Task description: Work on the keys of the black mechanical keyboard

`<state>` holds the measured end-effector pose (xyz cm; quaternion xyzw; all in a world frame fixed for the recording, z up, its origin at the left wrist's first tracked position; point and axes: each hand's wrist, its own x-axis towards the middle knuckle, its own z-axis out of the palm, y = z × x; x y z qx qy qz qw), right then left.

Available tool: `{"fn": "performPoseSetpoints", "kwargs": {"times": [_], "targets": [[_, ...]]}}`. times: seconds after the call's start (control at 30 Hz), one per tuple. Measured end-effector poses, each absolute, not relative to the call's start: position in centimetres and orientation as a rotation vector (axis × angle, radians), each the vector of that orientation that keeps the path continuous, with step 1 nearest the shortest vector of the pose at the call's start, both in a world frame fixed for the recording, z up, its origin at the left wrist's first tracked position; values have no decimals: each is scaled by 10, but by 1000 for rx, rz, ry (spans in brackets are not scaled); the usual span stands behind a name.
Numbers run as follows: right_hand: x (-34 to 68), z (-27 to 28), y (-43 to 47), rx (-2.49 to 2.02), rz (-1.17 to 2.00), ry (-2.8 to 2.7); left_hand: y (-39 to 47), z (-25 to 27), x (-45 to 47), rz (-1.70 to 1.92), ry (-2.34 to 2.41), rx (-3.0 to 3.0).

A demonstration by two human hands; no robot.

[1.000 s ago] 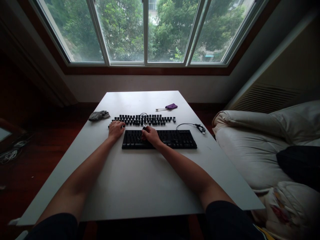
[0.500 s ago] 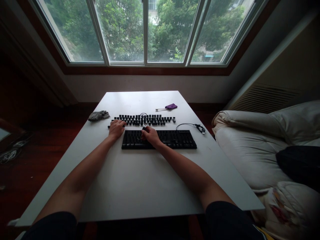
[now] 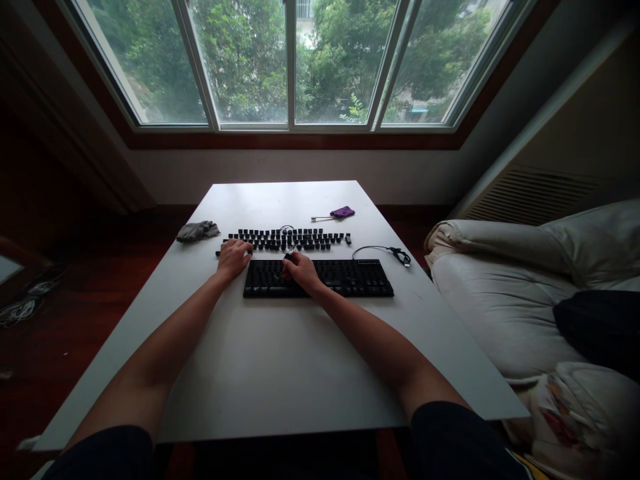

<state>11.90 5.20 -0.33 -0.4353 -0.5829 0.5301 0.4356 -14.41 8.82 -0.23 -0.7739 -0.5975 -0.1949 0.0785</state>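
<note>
My left hand [image 3: 233, 259] rests at the left end of rows of loose black keycaps [image 3: 305, 245]. Its thumb and fingers close around a dark keycap at the row's near side; the fingertips are partly hidden. Over the left half of a black keyboard [image 3: 360, 279], my right hand [image 3: 301, 272] pinches a small black piece [image 3: 289, 257] that looks like a keycap. Thin pale wire shows just beyond these fingers, too small to make out. The keyboard lies flat, long side toward me, and the right hand covers part of its keys.
A grey crumpled cloth [image 3: 198, 231] lies left of the keycaps on the white table [image 3: 280, 373]. Beyond them are a purple pouch [image 3: 343, 212] and a thin stick [image 3: 323, 219]. A bundled USB cable [image 3: 400, 257] sits at right. A pale sofa [image 3: 480, 300] stands beside the table.
</note>
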Motion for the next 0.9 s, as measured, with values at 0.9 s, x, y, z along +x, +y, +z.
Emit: {"fn": "performPoseSetpoints", "kwargs": {"times": [0.9], "targets": [[119,-7,53,-1101,1310,-1452,86,-1,-181,-714,-1898,-2204]]}}
